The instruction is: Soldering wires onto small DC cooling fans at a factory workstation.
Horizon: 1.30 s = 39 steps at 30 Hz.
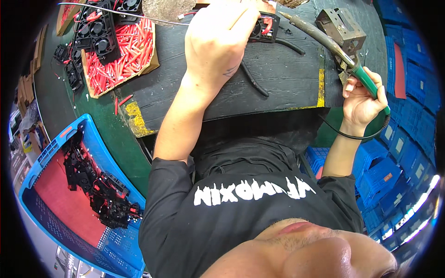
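Note:
At the top of the bench, my left hand (215, 44) is closed, its fingertips partly cut off by the picture's edge. A thin grey wire (134, 17) runs from the upper left to this hand; what the fingers pinch is hidden. Beside them sits a small black fan housing (271, 34) with red wires, partly covered by the hand. My right hand (364, 99) grips a soldering iron (368, 83) by its green handle. The iron's tip points up and left, close to the fan housing. A black cord loops from the handle's end past my right wrist.
Left on the bench, a cardboard tray (150, 65) holds many red pieces, with black fans (97, 37) over its edge. A metal bracket (343, 30) stands at the far right. Black cables (254, 78) lie mid-bench. A blue crate (90, 134) with black parts is lower left; blue bins (380, 176) stand right.

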Available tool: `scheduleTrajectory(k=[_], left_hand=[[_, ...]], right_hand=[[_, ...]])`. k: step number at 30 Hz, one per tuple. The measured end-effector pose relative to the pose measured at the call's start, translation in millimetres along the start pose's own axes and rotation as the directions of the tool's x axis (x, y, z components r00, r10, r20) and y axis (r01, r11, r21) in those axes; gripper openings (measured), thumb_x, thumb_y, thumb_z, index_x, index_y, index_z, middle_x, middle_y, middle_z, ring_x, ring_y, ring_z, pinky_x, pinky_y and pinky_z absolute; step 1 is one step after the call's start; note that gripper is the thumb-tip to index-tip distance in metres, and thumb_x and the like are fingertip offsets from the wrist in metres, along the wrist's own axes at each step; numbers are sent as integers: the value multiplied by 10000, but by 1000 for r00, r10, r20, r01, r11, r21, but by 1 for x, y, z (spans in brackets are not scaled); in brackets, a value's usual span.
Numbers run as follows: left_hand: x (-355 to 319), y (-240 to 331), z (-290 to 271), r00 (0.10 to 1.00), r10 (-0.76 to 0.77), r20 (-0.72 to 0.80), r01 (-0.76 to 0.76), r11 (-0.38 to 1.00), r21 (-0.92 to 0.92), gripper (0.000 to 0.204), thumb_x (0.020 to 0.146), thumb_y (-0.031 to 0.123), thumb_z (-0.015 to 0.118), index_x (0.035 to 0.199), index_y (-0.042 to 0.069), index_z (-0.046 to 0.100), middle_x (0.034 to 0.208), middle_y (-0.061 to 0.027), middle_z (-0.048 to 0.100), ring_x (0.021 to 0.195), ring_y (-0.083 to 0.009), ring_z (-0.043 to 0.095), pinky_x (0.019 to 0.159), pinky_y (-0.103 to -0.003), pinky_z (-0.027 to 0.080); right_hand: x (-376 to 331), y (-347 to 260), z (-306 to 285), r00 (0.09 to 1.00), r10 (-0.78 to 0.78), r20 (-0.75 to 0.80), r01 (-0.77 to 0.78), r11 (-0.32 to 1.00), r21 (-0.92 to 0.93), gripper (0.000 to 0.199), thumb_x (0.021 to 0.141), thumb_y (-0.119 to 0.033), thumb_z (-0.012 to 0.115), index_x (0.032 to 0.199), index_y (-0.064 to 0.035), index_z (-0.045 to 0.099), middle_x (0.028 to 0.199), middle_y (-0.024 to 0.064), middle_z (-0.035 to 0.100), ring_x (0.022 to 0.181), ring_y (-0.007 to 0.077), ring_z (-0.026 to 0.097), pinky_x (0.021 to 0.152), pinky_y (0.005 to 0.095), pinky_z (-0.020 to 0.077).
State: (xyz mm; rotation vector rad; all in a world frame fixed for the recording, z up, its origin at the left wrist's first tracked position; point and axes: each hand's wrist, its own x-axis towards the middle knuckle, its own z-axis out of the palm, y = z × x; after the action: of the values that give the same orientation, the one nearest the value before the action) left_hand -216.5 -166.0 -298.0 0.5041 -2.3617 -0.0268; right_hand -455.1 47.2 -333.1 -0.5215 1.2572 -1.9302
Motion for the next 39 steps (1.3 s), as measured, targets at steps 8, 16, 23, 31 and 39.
scheduleTrajectory(k=[8,16,23,31,39], left_hand=[[-6,-2,1,998,-57,-2,57,998,-39,204,734,34,587,921,13,666,813,-120,623,730,-288,598,686,-379,482],[-3,1,0,994,-109,-22,105,987,-120,200,738,17,575,919,21,660,798,-118,609,712,-293,586,680,-388,479],[-3,1,-1,993,-116,7,116,988,-98,192,739,16,576,914,28,655,783,-119,594,699,-288,577,662,-378,476],[-4,0,1,995,-98,6,98,991,-94,190,740,24,580,913,19,655,792,-118,596,703,-285,578,659,-377,476],[-3,0,3,999,-15,-30,15,1000,-22,191,736,45,592,909,12,665,832,-109,623,722,-271,593,665,-365,483]], right_hand=[[-1,3,1,1000,10,-1,-10,1000,-13,529,965,-423,344,1118,6,613,837,193,666,627,225,612,488,298,464],[1,5,3,999,38,-2,-38,998,-49,525,970,-420,342,1110,6,615,816,190,663,609,224,605,489,291,458],[4,7,3,999,52,8,-51,998,-39,516,977,-406,336,1105,9,615,810,191,662,608,225,605,487,291,456],[8,7,2,998,53,43,-52,998,-33,507,981,-400,333,1099,7,613,811,188,664,620,226,611,488,290,461],[9,3,3,997,63,36,-62,997,-37,504,983,-403,340,1101,7,608,806,183,662,626,225,612,492,290,460]])
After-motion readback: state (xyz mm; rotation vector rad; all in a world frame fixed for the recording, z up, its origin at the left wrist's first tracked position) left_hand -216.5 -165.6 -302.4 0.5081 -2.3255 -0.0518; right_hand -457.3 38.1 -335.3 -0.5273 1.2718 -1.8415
